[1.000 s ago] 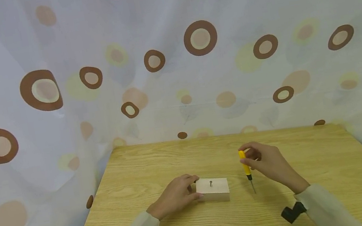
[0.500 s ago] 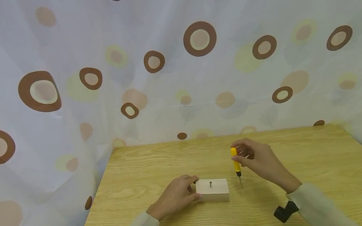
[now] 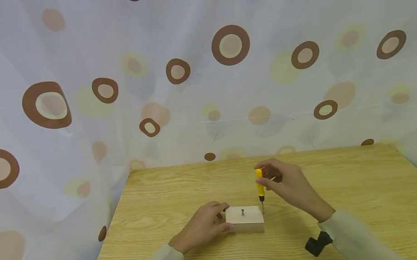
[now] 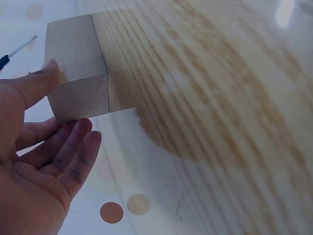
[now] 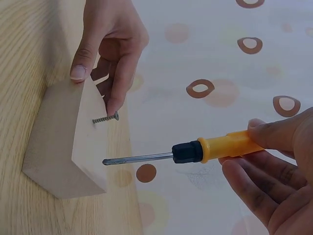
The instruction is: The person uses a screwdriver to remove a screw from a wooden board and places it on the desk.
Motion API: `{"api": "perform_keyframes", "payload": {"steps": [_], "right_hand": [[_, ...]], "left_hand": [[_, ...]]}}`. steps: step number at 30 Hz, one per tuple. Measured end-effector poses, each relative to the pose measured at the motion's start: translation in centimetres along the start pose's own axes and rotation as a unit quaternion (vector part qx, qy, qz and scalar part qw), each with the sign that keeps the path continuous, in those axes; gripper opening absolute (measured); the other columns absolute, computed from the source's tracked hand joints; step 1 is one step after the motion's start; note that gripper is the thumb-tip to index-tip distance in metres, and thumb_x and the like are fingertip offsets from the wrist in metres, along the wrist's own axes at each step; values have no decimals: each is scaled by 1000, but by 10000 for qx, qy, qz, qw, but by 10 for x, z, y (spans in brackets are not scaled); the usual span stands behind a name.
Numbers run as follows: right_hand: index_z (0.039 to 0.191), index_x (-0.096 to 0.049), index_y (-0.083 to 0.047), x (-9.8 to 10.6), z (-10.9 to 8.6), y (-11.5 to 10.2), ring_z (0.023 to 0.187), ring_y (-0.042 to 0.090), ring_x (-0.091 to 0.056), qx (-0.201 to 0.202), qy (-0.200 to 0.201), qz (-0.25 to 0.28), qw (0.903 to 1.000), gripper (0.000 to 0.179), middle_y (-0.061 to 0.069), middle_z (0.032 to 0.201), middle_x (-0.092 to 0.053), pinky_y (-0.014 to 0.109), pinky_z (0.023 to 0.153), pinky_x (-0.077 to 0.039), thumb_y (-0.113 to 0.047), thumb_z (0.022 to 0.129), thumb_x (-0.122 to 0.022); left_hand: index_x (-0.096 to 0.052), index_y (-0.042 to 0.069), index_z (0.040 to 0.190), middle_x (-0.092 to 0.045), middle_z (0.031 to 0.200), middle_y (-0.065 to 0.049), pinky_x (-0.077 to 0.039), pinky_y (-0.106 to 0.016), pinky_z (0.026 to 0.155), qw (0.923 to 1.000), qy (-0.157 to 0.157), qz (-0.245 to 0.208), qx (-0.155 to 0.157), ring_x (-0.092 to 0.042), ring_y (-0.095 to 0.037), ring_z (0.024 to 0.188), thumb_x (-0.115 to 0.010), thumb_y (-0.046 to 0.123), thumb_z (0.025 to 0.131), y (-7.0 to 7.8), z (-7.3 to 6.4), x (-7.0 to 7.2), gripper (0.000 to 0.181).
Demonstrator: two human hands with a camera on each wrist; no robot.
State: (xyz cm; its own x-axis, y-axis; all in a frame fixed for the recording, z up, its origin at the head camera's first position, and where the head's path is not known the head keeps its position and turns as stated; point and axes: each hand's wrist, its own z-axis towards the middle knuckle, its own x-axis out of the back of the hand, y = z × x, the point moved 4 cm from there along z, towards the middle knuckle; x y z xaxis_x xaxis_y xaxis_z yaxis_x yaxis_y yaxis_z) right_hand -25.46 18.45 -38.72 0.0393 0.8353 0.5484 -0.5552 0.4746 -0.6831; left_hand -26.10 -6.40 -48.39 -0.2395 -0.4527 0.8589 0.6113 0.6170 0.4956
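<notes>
Dotted curtain behind wooden counter [image 3: 368, 195] | pale wood block [image 3: 245, 219], screw [image 3: 243, 211] upright on top | left hand [image 3: 201, 226] grips block's end | right hand [image 3: 290, 187] pinches yellow-handled screwdriver [image 3: 260, 188], tip down beside block

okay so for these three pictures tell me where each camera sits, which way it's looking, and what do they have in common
Head: worn on the head, looking forward and down at the table; shows both sleeves, left hand and right hand.
Left wrist: at the left wrist, looking past the left hand's fingers at the wooden block.
Right wrist: at the right wrist, looking along the yellow screwdriver toward the screw.
Shared: all three show the block; head and right wrist also show the screw.
</notes>
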Motion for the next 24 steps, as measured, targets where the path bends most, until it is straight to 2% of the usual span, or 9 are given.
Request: {"api": "perform_keyframes", "payload": {"steps": [3,10,15,20,24], "right_hand": [[124,-68,-14,-5,1,-3,75,25,-72,36,16,70,10000,33,1,97,-74,28,63,-59,-13,93,-78],[124,-67,-15,-14,5,-9,79,19,-72,148,76,267,9995,32,4,101,-74,28,65,-59,-14,94,-77],[124,-66,-15,-17,7,-11,83,24,-73,224,172,440,9986,32,8,104,-74,28,66,-59,-12,94,-77],[123,-66,-16,-21,9,-12,80,18,-71,235,284,521,9980,31,2,102,-73,29,67,-59,-13,94,-77],[122,-66,-14,-25,10,-14,82,16,-71,329,323,596,9972,30,4,102,-73,30,66,-60,-13,94,-77]], "left_hand": [[-58,5,143,-64,133,-6,-54,-25,87,10000,-8,-6,11,-65,-14,105,-72,39,97,0,0,0,59],[-59,5,142,-63,134,-7,-54,-26,87,10000,-21,43,58,-64,-14,105,-71,42,97,1,0,0,60],[-59,5,142,-63,135,-7,-54,-26,88,10000,-36,56,74,-64,-15,105,-71,40,97,1,1,1,58],[-60,5,142,-63,134,-6,-54,-25,87,10000,-39,44,40,-64,-14,105,-71,39,98,0,1,-1,57],[-60,5,142,-63,133,-6,-54,-25,87,10000,-34,34,17,-63,-13,105,-71,40,98,-1,0,-1,57]]}}
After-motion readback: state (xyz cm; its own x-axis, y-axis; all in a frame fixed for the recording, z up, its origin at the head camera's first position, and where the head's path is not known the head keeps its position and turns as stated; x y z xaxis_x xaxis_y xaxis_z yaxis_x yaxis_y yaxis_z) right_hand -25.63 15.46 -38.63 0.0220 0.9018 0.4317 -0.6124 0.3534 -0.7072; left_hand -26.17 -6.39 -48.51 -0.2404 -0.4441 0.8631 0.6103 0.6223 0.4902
